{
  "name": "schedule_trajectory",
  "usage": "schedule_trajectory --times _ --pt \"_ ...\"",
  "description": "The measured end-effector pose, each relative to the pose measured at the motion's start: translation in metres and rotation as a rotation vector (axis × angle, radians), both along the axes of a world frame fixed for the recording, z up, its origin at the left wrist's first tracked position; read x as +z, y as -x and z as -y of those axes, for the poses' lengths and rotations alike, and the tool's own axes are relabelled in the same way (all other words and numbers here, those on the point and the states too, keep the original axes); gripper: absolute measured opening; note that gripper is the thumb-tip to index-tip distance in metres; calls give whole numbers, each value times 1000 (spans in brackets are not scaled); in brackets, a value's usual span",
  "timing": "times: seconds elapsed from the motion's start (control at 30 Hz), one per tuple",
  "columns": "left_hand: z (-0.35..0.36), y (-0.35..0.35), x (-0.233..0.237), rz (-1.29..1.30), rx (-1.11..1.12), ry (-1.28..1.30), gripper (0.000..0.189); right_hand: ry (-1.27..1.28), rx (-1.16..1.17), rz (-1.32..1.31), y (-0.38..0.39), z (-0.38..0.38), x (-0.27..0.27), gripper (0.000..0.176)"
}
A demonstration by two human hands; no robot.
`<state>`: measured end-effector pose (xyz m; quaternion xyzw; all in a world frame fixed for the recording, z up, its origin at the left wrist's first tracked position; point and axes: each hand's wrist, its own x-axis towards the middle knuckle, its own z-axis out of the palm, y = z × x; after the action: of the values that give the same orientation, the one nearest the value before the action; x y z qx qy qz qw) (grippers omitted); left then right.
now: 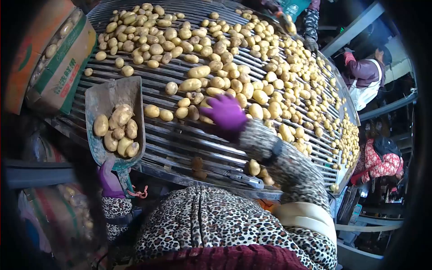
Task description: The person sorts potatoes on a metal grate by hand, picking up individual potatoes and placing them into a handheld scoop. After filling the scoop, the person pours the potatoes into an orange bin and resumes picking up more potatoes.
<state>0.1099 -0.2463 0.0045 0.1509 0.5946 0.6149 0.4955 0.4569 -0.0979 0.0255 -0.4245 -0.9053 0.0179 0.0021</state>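
Note:
My left hand (111, 179), in a purple glove, is wrapped round the handle of a worn metal scoop (92, 96) at the left edge of the slatted rack. Several potatoes (121, 115) lie in the scoop. Over the middle of the rack (175, 135) is my right hand (225, 112), also purple-gloved, somewhat blurred, with its fingers spread. It is beside loose potatoes (255, 110), and its fingertips overlap some of them in view; whether they touch cannot be made out. Many more potatoes cover the rack's far and right parts.
Printed cardboard boxes (58, 67) with potatoes stand at the left. A box cutter (243, 178) lies near the rack's front edge. Across the rack is a co-worker's gloved hand (310, 44). Two people (366, 74) are at the right, beyond metal rails (355, 29).

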Motion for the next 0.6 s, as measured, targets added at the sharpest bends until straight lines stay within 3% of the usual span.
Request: schedule_trajectory --times 0.03,0.1,0.17,0.2,0.27,0.33,0.4,0.47,0.53,0.6 --pt "-1 -12 9 -74 37 0 45 -149 93 -120 36 -19 -19 38" --pt "0 -8 6 -88 15 -37 44 -146 40 -187 121 -54 -92 39" --pt "4 -4 -2 -107 39 -42 44 -51 48 -151 155 -71 -113 40" --pt "4 -8 3 -112 42 -15 44 30 107 -56 151 -70 -89 41" --pt "4 -12 3 -89 41 -86 43 123 37 63 124 -65 -36 42" --pt "6 -13 2 -77 -3 -50 43 135 38 275 89 -59 -18 38" --pt "2 -18 1 -61 -49 -30 43 119 -2 97 26 -51 -42 39" --pt "-1 -24 -1 -40 -63 -17 43 -9 -19 227 -28 -25 -46 41" --pt "-2 -22 -7 -52 -92 -6 42 235 -206 313 -56 4 5 38" --pt "-4 -23 -10 -7 -129 -24 40 -40 -168 278 -122 24 -34 35"
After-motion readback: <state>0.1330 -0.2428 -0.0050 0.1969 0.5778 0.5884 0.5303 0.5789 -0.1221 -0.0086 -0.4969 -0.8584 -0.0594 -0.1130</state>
